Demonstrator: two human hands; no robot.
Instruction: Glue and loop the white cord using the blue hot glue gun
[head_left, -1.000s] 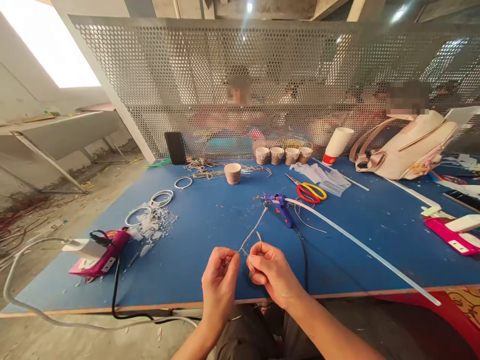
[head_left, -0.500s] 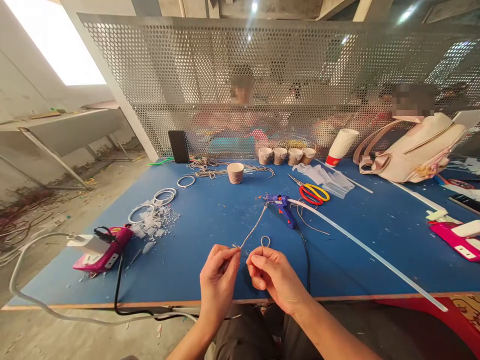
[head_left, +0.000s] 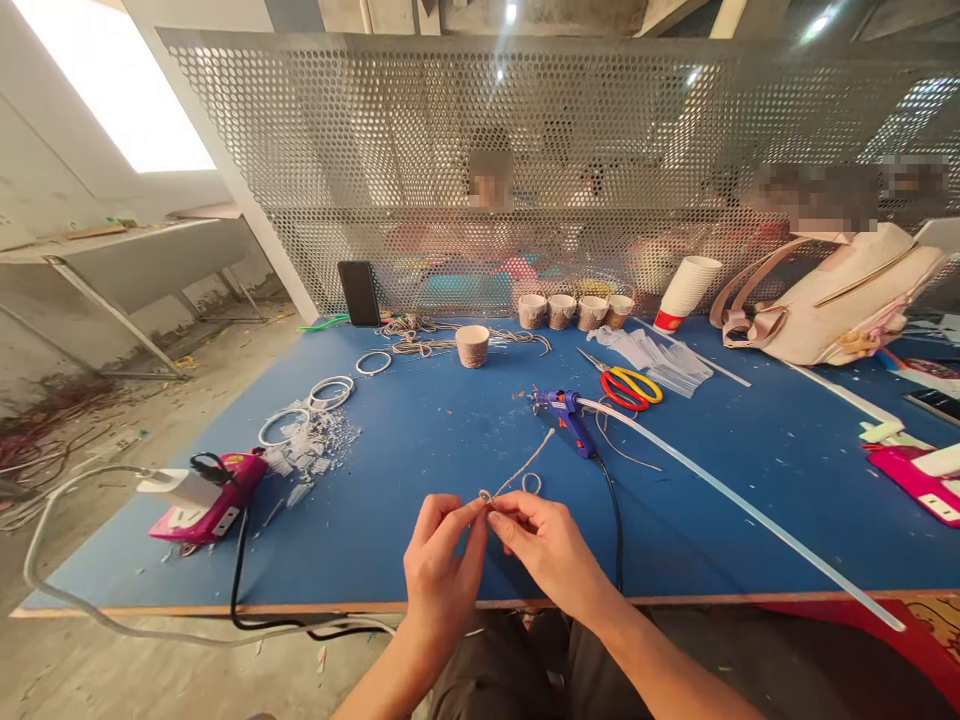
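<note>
A thin beige cord (head_left: 527,464) is pinched near its lower end, where it forms a small loop, between my left hand (head_left: 444,550) and my right hand (head_left: 546,545). Their fingertips meet just below that loop. From there the cord slants up to the right, toward the blue glue gun (head_left: 566,415). Right behind my right fingers a small cord ring (head_left: 531,484) lies on the blue table (head_left: 360,560). Farther back stands a small cord-covered cup (head_left: 472,347).
Scissors (head_left: 628,386), clear glue sticks (head_left: 660,360), several small cups, stacked paper cups (head_left: 688,292) and a bag (head_left: 832,300) line the back and right. White rings (head_left: 330,392), scraps and a pink power strip (head_left: 210,505) are left. A long glue stick (head_left: 750,505) crosses the right side.
My right fingers have moved left to meet my left fingertips at the cord. A small loop now shows there, and the cord's far end has swung right and down, away from the glue gun's nozzle.
</note>
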